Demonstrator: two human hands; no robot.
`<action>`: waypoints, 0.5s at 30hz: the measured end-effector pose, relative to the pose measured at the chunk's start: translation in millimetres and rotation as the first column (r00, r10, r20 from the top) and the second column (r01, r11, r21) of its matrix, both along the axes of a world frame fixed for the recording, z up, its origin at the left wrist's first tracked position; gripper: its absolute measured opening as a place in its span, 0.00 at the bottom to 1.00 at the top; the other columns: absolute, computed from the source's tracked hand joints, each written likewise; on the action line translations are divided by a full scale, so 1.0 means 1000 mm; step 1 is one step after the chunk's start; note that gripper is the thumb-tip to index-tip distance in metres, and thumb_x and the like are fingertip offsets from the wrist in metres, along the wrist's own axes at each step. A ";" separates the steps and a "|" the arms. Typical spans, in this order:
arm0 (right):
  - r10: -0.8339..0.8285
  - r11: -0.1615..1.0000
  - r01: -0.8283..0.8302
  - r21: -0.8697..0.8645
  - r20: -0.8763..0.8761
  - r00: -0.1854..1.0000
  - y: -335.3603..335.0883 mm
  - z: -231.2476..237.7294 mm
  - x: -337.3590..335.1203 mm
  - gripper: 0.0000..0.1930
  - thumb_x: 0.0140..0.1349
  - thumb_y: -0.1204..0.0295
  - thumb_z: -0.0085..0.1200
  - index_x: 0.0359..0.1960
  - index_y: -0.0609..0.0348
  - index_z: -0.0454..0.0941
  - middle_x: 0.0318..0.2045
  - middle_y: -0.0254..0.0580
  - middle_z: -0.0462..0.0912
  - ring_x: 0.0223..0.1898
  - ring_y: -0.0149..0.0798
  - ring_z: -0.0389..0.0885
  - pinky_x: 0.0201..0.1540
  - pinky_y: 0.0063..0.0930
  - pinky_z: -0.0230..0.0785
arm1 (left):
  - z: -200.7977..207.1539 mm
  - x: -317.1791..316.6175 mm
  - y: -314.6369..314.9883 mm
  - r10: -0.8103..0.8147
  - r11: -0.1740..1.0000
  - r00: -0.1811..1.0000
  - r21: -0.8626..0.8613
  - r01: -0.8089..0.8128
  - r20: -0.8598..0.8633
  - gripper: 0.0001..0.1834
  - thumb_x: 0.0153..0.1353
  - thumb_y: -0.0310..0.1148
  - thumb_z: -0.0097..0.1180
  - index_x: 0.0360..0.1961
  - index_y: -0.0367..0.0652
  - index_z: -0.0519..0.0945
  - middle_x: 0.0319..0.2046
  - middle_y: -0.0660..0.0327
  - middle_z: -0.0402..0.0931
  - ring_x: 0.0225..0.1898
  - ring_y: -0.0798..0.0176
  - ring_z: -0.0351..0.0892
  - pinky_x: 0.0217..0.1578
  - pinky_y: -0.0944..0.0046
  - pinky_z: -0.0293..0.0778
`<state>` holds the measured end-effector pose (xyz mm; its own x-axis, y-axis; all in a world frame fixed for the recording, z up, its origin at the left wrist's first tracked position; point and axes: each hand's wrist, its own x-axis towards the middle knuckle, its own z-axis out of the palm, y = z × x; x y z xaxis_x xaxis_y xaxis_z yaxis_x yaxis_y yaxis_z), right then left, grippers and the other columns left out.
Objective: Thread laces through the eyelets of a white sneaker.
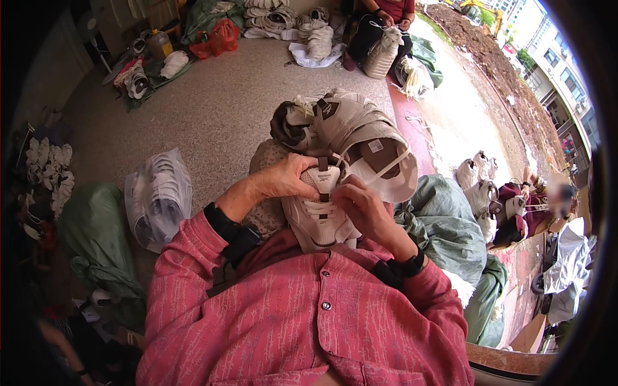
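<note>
A beige-and-white shoe upper with brown tabs stands in my lap, its toe toward me and white laces across its front. At its collar, my left hand is closed round the edge and tongue, thumb over the front. My right hand is closed in a pinch at the right edge of the lacing; what lies between its fingertips is hidden. Just beyond both hands sits a pile of similar beige uppers, with a pale lace looping over the one at the right.
Left of me stand a clear plastic bag of shoe uppers and a green sack. Green sacks lie close at my right. A co-worker sits ahead with a pale upper; another person works at far right beside several uppers.
</note>
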<state>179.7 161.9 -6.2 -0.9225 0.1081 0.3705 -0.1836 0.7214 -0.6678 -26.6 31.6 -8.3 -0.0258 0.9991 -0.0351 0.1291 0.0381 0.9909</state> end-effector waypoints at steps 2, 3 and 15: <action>-0.011 1.000 0.012 -0.006 0.063 0.998 -0.003 0.001 -0.003 0.04 0.65 0.74 0.52 0.39 0.60 0.76 0.37 0.47 0.75 0.36 0.55 0.79 0.38 0.42 0.72 | -0.003 -0.002 0.000 -0.013 1.000 1.000 0.001 0.013 0.018 0.31 0.45 0.25 0.69 0.54 0.36 0.78 0.44 0.64 0.81 0.45 0.72 0.76 0.49 0.69 0.73; -0.011 1.000 0.011 -0.006 0.063 0.998 -0.002 0.001 -0.003 0.04 0.65 0.74 0.52 0.39 0.60 0.76 0.37 0.47 0.75 0.36 0.55 0.79 0.38 0.42 0.72 | -0.003 -0.002 0.000 -0.013 1.000 1.000 0.000 0.013 0.018 0.31 0.45 0.25 0.69 0.54 0.36 0.78 0.44 0.64 0.81 0.45 0.72 0.76 0.49 0.69 0.73; -0.175 0.980 0.161 0.115 0.124 0.977 -0.006 0.008 0.005 0.07 0.62 0.71 0.58 0.38 0.59 0.77 0.33 0.47 0.80 0.34 0.53 0.81 0.35 0.41 0.73 | 0.000 -0.010 0.004 -0.051 0.998 0.979 0.027 0.057 -0.199 0.31 0.47 0.29 0.72 0.54 0.36 0.77 0.45 0.65 0.80 0.47 0.72 0.75 0.51 0.69 0.72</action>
